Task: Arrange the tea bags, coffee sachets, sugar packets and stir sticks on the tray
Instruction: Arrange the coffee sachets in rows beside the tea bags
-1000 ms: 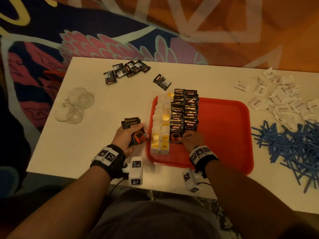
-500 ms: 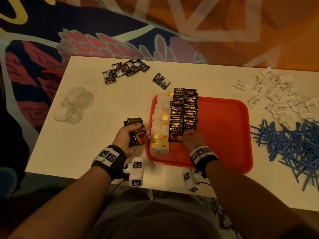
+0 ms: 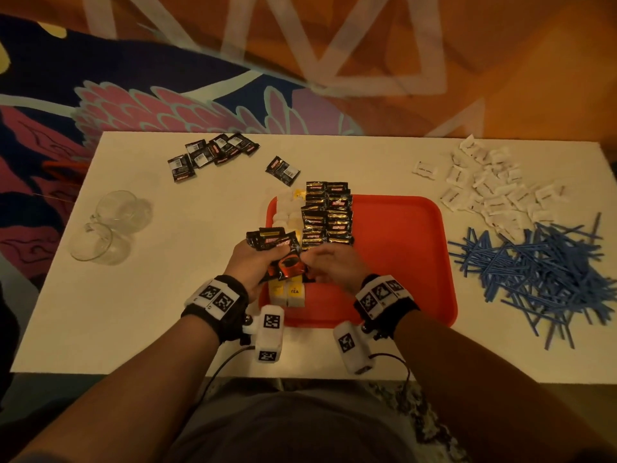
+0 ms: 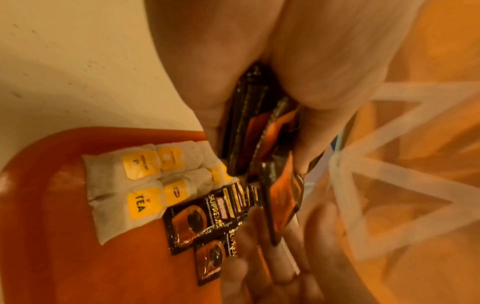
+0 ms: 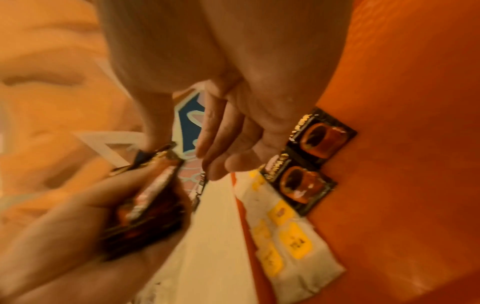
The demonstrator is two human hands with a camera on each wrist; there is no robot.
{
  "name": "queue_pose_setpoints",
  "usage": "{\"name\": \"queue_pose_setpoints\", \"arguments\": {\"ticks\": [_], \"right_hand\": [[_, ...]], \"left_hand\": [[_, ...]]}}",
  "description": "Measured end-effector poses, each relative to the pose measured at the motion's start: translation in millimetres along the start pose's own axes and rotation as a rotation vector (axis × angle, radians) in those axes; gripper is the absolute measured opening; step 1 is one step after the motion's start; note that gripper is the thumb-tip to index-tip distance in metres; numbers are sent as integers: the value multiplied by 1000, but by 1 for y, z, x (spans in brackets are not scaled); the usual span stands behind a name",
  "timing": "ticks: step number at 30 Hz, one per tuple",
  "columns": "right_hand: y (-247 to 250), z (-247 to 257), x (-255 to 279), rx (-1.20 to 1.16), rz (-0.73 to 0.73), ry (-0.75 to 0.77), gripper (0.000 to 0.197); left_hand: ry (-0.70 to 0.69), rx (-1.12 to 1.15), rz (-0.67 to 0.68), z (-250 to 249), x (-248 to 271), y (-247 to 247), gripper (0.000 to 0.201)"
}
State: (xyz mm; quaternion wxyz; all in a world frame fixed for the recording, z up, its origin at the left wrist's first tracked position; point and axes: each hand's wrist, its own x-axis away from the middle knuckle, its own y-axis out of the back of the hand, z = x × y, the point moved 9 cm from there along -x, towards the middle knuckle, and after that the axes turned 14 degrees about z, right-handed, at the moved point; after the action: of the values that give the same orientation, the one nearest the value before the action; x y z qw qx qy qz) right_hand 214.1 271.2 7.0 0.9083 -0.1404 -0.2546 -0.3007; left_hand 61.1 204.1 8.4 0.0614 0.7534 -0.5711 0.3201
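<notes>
The right hand [image 3: 334, 265] hides the near ends of the coffee sachet rows [image 3: 329, 215]; whether its blurred fingertips [image 5: 205, 152] pinch a sachet is unclear.

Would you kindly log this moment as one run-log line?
left hand: grips coffee sachets | right hand: reaching to them, grip unclear | tray: tea bags, sachet rows | sugar packets, stir sticks: on table

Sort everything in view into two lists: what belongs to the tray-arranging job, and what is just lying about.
Belongs to the job:
- red tray
- tea bags
- coffee sachets in rows on the tray
- sachet stack gripped by the left hand
- loose sachets on the table
- sugar packets
- blue stir sticks

Just lying about:
- two glass cups
- patterned rug
</notes>
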Motion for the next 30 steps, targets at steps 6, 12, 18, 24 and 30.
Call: {"name": "queue_pose_setpoints", "arguments": {"ticks": [6, 12, 18, 24, 30], "right_hand": [[6, 19, 8, 172, -88, 68, 9], [17, 22, 16, 237, -106, 90, 12], [27, 15, 21, 268, -114, 103, 23], [29, -3, 18, 396, -130, 49, 17], [70, -63, 12, 487, -258, -215, 29]], "left_hand": [[-11, 89, 21, -9, -11, -19, 30], [120, 125, 85, 7, -16, -27, 75], [110, 109, 125, 7, -14, -32, 71], [184, 71, 116, 22, -14, -33, 88], [142, 180, 67, 26, -5, -18, 11]]}}
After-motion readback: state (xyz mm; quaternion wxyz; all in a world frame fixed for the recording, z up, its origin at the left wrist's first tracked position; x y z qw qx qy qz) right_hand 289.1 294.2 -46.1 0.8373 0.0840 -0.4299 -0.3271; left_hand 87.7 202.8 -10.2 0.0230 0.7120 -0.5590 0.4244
